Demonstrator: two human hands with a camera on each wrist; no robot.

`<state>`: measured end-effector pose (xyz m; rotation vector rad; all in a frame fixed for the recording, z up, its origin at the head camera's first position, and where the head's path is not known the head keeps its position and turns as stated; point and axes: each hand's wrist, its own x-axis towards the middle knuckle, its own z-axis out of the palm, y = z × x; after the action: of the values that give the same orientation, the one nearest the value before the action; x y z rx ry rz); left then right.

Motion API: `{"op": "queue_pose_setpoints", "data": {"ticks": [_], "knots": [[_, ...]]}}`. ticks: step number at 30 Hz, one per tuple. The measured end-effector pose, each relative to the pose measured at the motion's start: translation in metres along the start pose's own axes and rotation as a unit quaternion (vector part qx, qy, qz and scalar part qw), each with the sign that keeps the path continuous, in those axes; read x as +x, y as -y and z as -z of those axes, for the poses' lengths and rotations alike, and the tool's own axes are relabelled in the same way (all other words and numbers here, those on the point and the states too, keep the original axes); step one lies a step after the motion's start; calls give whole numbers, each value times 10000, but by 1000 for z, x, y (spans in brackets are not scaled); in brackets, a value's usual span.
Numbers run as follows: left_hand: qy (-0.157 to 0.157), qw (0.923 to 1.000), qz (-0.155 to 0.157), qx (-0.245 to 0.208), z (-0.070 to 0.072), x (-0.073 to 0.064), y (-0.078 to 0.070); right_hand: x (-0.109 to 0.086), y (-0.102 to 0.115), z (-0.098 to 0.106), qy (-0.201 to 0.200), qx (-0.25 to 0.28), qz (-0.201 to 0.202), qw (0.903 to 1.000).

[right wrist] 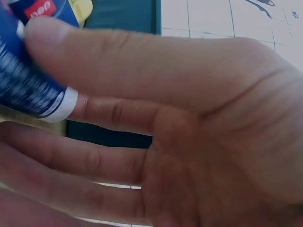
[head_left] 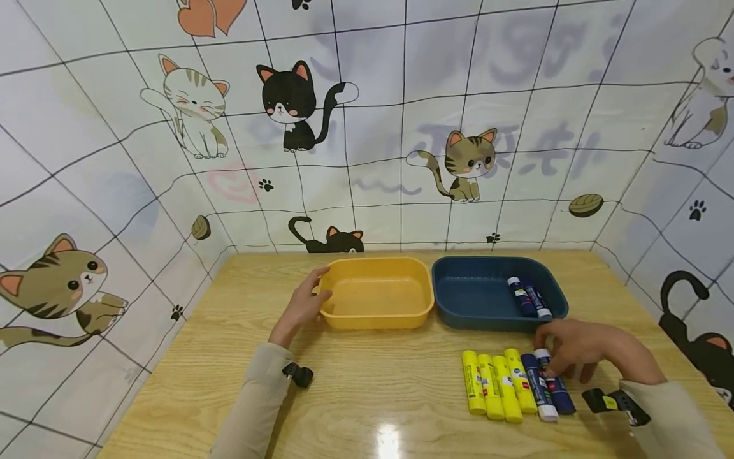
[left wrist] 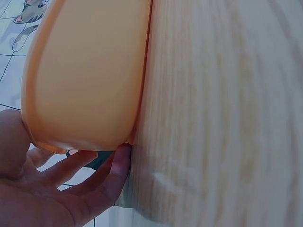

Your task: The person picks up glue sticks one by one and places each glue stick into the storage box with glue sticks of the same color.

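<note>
My left hand [head_left: 302,302] holds the left end of a yellow tray [head_left: 375,322], its thumb over the rim. In the left wrist view the other fingers [left wrist: 122,163] lie against the tray's outer end wall, low near the table. My right hand [head_left: 587,349] pinches a dark blue glue stick [right wrist: 28,78], the rightmost in a row, by its white-capped end. Left of it lie another blue glue stick [head_left: 538,382] and several yellow glue sticks [head_left: 473,382]. Behind the row stands a dark blue tray [head_left: 459,316], with two blue glue sticks [head_left: 520,297] inside at its right end.
The two trays stand side by side on a wood-grain table [head_left: 367,382], near its back edge. A white sheet wall [head_left: 373,178] printed with cats and grid lines rises behind and at both sides.
</note>
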<state>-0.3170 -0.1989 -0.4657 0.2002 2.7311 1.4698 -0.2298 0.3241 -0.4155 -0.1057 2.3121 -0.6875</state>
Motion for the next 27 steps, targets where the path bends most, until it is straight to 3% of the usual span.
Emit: {"op": "queue_pose_setpoints", "data": {"ticks": [27], "knots": [[-50,10000,36,32,-2,-1,0,-1,-26,9,-31,98,-309,9995]]}}
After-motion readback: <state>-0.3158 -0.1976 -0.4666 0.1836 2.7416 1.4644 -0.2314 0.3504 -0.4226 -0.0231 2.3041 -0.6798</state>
